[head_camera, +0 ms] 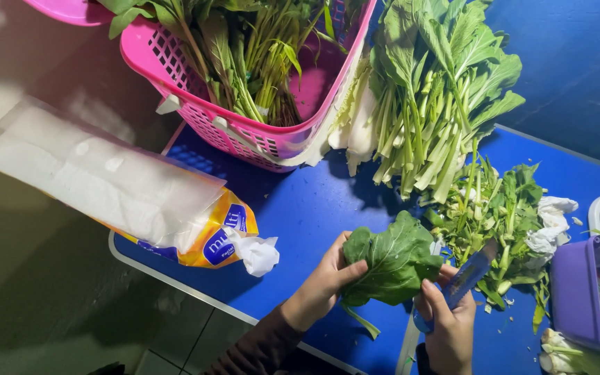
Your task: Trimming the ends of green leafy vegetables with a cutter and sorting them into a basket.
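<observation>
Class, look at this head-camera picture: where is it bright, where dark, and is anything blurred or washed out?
Head view: light falls on the blue table and heaped greens; the floor at lower left lies in deep shadow; the tissue pack is washed out, soft; the left hand, its leaf and the right hand's knife look fairly sharp.

The leaf [392, 260] hides the knife [468, 276] tip, and the purple container [587, 295] is cut off at the right edge.

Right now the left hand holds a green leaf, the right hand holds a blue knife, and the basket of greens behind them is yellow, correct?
Not quite: the basket is pink, as the head view shows. The left hand does hold the green leaf, and the right hand the blue knife.
</observation>
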